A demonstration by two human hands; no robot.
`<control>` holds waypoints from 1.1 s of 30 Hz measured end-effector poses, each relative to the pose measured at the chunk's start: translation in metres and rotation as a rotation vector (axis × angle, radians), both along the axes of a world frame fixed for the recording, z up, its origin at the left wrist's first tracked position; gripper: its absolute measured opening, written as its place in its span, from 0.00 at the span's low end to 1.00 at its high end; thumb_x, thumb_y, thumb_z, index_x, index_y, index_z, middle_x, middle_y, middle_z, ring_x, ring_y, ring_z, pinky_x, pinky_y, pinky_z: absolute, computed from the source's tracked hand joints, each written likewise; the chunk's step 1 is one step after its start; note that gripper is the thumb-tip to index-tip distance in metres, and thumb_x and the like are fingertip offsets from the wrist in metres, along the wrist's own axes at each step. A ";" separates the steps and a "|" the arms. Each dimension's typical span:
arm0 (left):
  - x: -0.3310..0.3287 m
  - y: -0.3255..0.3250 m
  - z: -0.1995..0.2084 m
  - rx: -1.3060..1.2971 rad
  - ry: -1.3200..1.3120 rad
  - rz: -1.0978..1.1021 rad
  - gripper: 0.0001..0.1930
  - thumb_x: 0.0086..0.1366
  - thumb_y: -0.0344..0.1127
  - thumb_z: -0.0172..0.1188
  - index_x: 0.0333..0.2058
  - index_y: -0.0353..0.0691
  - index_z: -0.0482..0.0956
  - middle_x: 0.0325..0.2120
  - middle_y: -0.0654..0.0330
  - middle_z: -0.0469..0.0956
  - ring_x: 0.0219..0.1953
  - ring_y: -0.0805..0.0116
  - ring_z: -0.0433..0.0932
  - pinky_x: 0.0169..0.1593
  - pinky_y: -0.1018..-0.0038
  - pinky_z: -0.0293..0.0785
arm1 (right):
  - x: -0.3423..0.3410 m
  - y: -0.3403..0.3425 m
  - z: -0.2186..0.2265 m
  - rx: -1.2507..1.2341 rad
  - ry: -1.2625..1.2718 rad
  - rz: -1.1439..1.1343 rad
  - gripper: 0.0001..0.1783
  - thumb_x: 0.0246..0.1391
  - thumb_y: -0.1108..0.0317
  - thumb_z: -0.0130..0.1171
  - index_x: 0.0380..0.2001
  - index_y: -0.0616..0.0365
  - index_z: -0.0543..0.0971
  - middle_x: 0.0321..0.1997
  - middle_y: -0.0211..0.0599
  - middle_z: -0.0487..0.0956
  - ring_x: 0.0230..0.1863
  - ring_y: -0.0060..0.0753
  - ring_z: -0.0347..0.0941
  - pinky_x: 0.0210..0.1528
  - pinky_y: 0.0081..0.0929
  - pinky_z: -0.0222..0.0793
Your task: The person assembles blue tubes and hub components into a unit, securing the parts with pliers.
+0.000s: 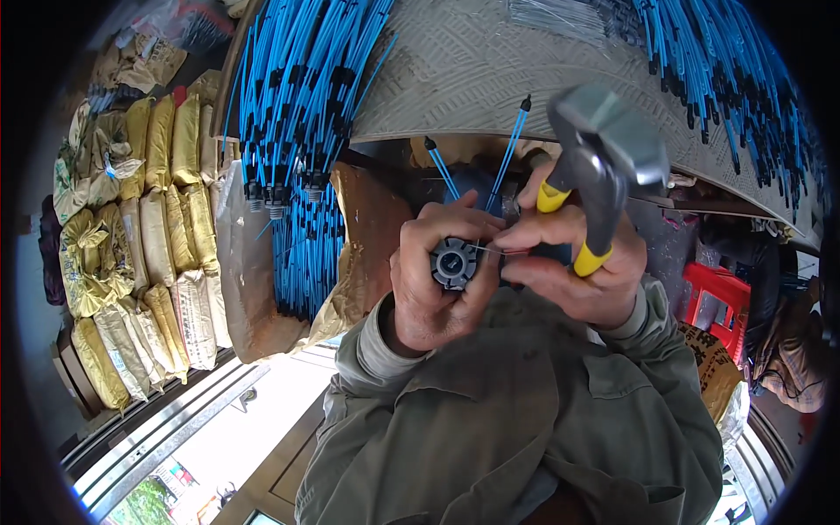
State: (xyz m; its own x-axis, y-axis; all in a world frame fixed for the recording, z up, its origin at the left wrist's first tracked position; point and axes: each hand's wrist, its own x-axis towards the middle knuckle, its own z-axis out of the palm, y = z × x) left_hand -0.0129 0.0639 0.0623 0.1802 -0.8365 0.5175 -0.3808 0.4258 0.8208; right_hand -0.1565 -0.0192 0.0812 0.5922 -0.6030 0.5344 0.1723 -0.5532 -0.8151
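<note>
My left hand (pixel 435 280) is wrapped round a dark grey, ribbed round plastic hub (pixel 453 263), its notched end facing up. Two blue rods with black tips (pixel 510 150) stick out beyond the fingers and seem to run to the hub. My right hand (pixel 584 262) is closed on pliers with yellow-and-black handles (pixel 600 206); their broad metal head (pixel 612 131) points up and away, slightly blurred. Between the right fingertips a thin wire (pixel 490 248) stretches across to the hub's edge. The two hands almost touch.
A textured worktop (pixel 455 79) lies ahead, with bundled blue rods (pixel 306 79) at left and more rods (pixel 726 70) at right. Further blue rods fill an open sack (pixel 376 227). Stacked yellow bags (pixel 157 236) are at far left; a red stool (pixel 719 306) stands right.
</note>
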 end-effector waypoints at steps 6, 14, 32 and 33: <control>0.001 0.004 0.002 0.021 -0.036 -0.022 0.16 0.52 0.20 0.56 0.38 0.35 0.62 0.30 0.54 0.73 0.33 0.65 0.75 0.45 0.65 0.69 | 0.009 -0.005 -0.006 0.014 0.001 -0.026 0.13 0.36 0.76 0.68 0.29 0.62 0.77 0.39 0.42 0.68 0.36 0.32 0.69 0.37 0.24 0.66; 0.000 0.004 0.001 0.003 -0.024 0.005 0.16 0.51 0.20 0.56 0.37 0.35 0.62 0.30 0.54 0.75 0.33 0.62 0.77 0.49 0.58 0.70 | 0.012 0.000 -0.009 0.079 -0.082 0.036 0.10 0.37 0.79 0.66 0.28 0.63 0.78 0.36 0.42 0.70 0.34 0.32 0.69 0.35 0.25 0.66; 0.009 0.013 0.002 0.071 0.050 -0.099 0.17 0.47 0.19 0.56 0.36 0.37 0.63 0.26 0.57 0.70 0.29 0.63 0.74 0.50 0.61 0.69 | -0.033 -0.049 0.018 -1.117 0.514 -0.230 0.21 0.51 0.74 0.56 0.49 0.54 0.67 0.51 0.32 0.69 0.51 0.35 0.68 0.60 0.42 0.53; 0.008 0.014 0.001 0.068 0.051 -0.095 0.17 0.47 0.19 0.56 0.36 0.37 0.63 0.26 0.57 0.70 0.29 0.63 0.74 0.50 0.61 0.69 | -0.031 -0.051 0.020 -1.155 0.502 -0.223 0.24 0.50 0.73 0.57 0.51 0.53 0.66 0.52 0.30 0.69 0.51 0.33 0.68 0.61 0.44 0.52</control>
State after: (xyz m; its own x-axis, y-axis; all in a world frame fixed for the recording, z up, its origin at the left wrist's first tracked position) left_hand -0.0048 0.0783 0.0638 0.1236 -0.8839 0.4510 -0.2983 0.4004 0.8665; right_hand -0.1880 -0.0697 0.1014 0.8268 -0.0517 0.5601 -0.2005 -0.9574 0.2076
